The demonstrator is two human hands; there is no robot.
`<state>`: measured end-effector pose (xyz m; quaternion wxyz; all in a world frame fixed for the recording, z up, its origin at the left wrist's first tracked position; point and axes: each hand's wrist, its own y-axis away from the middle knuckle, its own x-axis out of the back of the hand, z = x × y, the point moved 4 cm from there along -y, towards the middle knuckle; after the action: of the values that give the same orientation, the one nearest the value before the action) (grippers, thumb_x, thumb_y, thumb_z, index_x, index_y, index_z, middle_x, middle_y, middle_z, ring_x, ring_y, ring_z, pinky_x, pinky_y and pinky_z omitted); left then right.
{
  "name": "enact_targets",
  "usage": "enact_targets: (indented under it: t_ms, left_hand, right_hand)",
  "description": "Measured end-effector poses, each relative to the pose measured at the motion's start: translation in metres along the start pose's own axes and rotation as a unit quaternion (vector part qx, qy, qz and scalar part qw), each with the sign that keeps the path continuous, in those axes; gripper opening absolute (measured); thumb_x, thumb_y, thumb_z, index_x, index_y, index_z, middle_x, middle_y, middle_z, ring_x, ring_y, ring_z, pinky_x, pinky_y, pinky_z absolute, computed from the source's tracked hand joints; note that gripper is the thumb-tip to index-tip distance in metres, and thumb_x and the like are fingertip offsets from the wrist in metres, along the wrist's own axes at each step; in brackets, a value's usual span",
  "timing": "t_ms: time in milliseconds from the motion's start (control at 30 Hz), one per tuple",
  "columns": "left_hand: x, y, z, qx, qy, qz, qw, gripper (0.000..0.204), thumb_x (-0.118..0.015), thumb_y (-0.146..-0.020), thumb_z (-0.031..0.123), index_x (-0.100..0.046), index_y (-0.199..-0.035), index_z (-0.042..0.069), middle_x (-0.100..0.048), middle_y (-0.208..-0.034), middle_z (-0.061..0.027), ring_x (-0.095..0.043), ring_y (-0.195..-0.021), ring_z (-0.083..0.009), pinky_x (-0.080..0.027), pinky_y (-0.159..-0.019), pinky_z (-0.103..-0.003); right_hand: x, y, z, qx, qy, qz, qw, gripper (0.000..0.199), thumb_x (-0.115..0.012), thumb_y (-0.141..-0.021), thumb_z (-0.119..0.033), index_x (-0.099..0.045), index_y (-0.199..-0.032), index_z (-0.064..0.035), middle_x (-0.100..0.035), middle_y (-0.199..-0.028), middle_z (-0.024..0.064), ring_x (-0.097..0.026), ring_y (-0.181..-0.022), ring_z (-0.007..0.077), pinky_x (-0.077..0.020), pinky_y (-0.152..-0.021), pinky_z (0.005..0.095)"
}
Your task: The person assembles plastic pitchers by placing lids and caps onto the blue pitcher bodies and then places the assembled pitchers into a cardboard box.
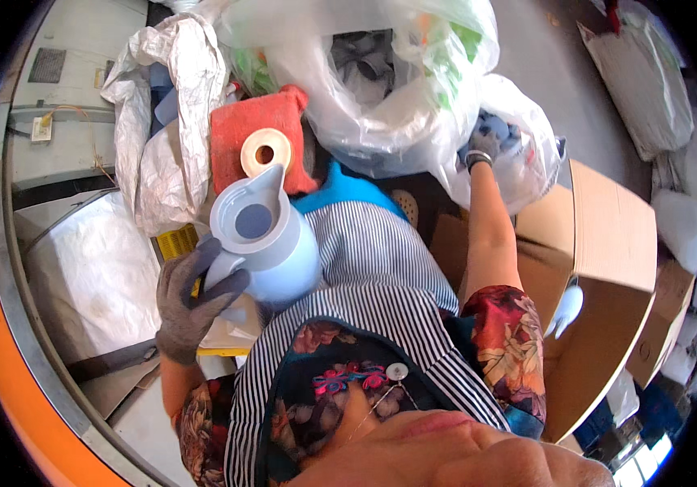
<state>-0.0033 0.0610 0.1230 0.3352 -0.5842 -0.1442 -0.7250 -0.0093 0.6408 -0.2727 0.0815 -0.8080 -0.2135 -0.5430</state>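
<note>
My left hand, in a grey knit glove, grips a pale blue plastic jug by its side and holds it upright close to my striped apron. The jug's open top and spout point away from me. My right hand, also gloved with a dark wristband, reaches forward into a clear plastic bag of blue and white items. Its fingers are hidden inside the bag.
A large clear bag of mixed items lies ahead. A red cloth with a tape roll sits beyond the jug. White woven sacks stand left, an open cardboard box right, a yellow crate beside my left hand.
</note>
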Motion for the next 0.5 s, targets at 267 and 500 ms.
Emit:
enact_targets:
  t_ms: [267,500]
  left_hand:
    - [0.032,-0.022,0.02,0.136,0.311,-0.17,0.925,0.081,-0.078,-0.061,0.006,-0.046,-0.135,0.004,-0.034,-0.144,-0.0314,-0.037,-0.133,-0.0474,-0.036,-0.105,-0.05]
    - [-0.028,0.01,0.017,0.421,0.264,0.237,0.835,0.049,-0.055,-0.089,0.002,-0.041,-0.136,-0.002,-0.048,-0.133,-0.017,-0.052,-0.118,-0.0268,-0.044,-0.099,-0.039]
  right_hand:
    - [-0.05,-0.012,0.039,-0.002,0.267,-0.146,0.953,0.062,-0.056,-0.088,-0.042,-0.033,-0.145,-0.0315,-0.04,-0.142,0.0145,-0.048,-0.125,0.037,-0.0456,-0.098,0.0472]
    - [0.096,0.019,-0.047,0.037,-0.337,0.249,0.907,0.06,-0.062,-0.085,-0.016,-0.041,-0.141,-0.0079,-0.057,-0.128,0.0177,-0.053,-0.119,0.0319,-0.0421,-0.098,0.0401]
